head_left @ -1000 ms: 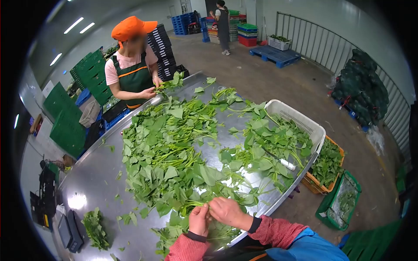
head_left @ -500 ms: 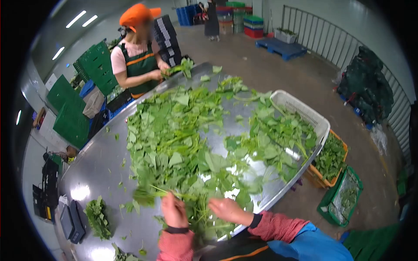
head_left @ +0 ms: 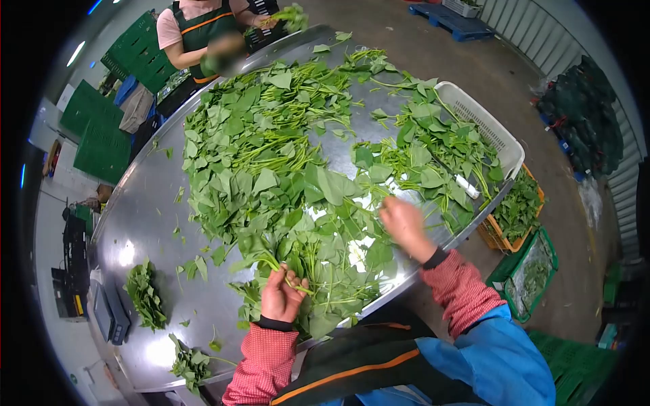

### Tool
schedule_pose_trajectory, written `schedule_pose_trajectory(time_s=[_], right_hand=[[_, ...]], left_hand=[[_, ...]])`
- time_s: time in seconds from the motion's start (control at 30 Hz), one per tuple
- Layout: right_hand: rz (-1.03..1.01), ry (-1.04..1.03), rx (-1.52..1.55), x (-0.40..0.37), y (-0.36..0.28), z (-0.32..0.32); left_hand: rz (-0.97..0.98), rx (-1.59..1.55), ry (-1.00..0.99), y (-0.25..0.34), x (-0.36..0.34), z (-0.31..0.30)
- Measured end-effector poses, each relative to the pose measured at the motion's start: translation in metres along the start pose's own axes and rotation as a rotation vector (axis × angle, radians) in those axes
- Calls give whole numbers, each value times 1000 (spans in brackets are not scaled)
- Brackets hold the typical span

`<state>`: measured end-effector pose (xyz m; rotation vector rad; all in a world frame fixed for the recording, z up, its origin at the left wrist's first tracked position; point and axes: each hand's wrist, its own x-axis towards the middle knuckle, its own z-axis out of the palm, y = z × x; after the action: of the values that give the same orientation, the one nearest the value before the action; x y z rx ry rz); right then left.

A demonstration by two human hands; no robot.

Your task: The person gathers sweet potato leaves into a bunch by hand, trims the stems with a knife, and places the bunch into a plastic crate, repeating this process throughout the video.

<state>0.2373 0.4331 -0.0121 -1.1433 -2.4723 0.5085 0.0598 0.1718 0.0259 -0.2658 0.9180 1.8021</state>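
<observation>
Head view shows the two hands parted where a second ago they worked close together at the near edge of the steel table (head_left: 145,223). Then both hands were picking at the same stems. Half a second ago the left was already drawing a leafy stem off to the left. Now the right hand (head_left: 405,227) has gone out farther and to the right, over the heap of leafy greens (head_left: 271,155), while the left hand (head_left: 281,298) sits back near the body. As I judge it, the picked stems now rest with the left hand alone and the right is free among the loose leaves.

The left hand is closed in a fist around a bunch of stems (head_left: 267,260). Its fingers are curled tight over the stalks, and the leaves stand up and to the far left out of the fist. The bunch is held just above the near part of the heap, close to the table edge. The right hand is smeared by motion. It lies low on or just over the leaves, and I cannot tell whether its fingers are spread or pinching anything.

On the far right a white basket (head_left: 484,122) lies tipped on the table with greens spilling from it. A small bundle (head_left: 143,294) lies apart on the left, and a co-worker (head_left: 196,30) stands at the far side
</observation>
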Motion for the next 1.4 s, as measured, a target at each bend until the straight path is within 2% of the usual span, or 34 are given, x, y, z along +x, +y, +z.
schedule_pose_trajectory(time_s=[0.07, 0.17, 0.3, 0.33, 0.43, 0.47, 0.53, 0.63, 0.67, 0.77, 0.8, 0.9, 1.0, 1.07, 1.1, 1.13, 1.23, 1.33, 1.4], right_hand=[[-17, 50, -246, 10, 35, 7], [-29, -28, -186, 12, 47, 8], [296, -195, 885, 10, 16, 0], [251, -112, 727, 4, -3, -5], [252, -248, 701, -18, -49, -19], [93, -181, 640, -27, -61, -17], [-225, -39, 517, -41, -83, -13], [-388, -40, 397, -53, -103, -12], [-289, -117, 508, -55, -106, -14], [-235, -386, 569, -52, -108, -23], [-336, -454, 501, -54, -104, -15], [-427, -416, 369, -65, -103, 1], [-483, -236, 166, -50, -70, 0], [-151, -135, 72, -30, -52, -23], [-248, 15, -90, -15, -44, -34], [-340, 165, -251, -9, -41, -41], [-429, 77, -115, -13, -62, -38], [-718, -61, 256, -38, -94, 9], [-685, -159, 129, -49, -113, 37]], left_hand=[[-60, -8, 51, -9, 6, 0], [-211, -97, -115, -14, 10, 0], [-188, -40, -104, -19, 11, 27], [-144, 8, -92, -22, 12, 37], [-41, 140, -13, -30, 10, 63], [-21, 149, -41, -33, 13, 63], [-19, 210, 26, -38, 14, 73], [-31, 190, 55, -42, 16, 63], [-30, 172, 67, -40, 15, 57], [-45, 107, 46, -35, 9, 42], [-53, 93, 29, -32, 6, 43], [3, 121, 59, -18, 1, 38], [298, 46, 148, 19, -5, 24], [432, 4, 152, 45, -10, 3], [470, -24, 158, 51, -11, -10], [426, -63, 146, 53, -15, -20], [302, -84, 149, 34, -24, -28], [277, -93, 73, 19, -27, -33], [264, -75, 73, 15, -31, -26]])
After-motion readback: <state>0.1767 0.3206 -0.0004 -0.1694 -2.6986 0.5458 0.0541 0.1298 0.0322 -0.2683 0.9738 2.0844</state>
